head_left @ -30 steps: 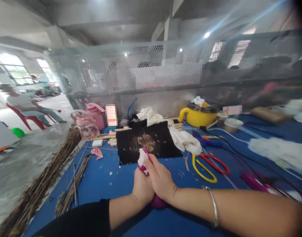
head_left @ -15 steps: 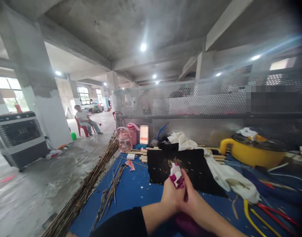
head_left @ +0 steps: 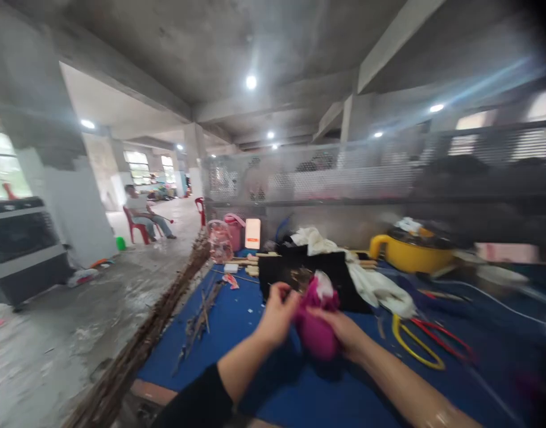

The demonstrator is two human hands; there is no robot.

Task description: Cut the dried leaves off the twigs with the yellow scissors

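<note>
Right hand [head_left: 347,336]: your fingers wrap the magenta bundle [head_left: 317,336].
Left hand [head_left: 275,318]: your fingers curl beside it; blur hides any contact.
Bundle: over the blue surface [head_left: 215,351], long axis running away from you, white end toward the black cloth [head_left: 353,285].
Open room: bare surface left of your hands, reaching the twigs [head_left: 197,324] near the left edge.
Obstacles: black cloth ahead; yellow and red handles [head_left: 418,351] right; yellow pot [head_left: 418,257] beyond.

One magenta fabric bundle [head_left: 318,337], one flat black cloth [head_left: 272,274] and one round yellow pot [head_left: 413,259] are seen — with two curved loop handles [head_left: 419,348], one yellow, one red. Two red plastic chairs [head_left: 131,226] and one seated person [head_left: 139,205] are also counted.
</note>
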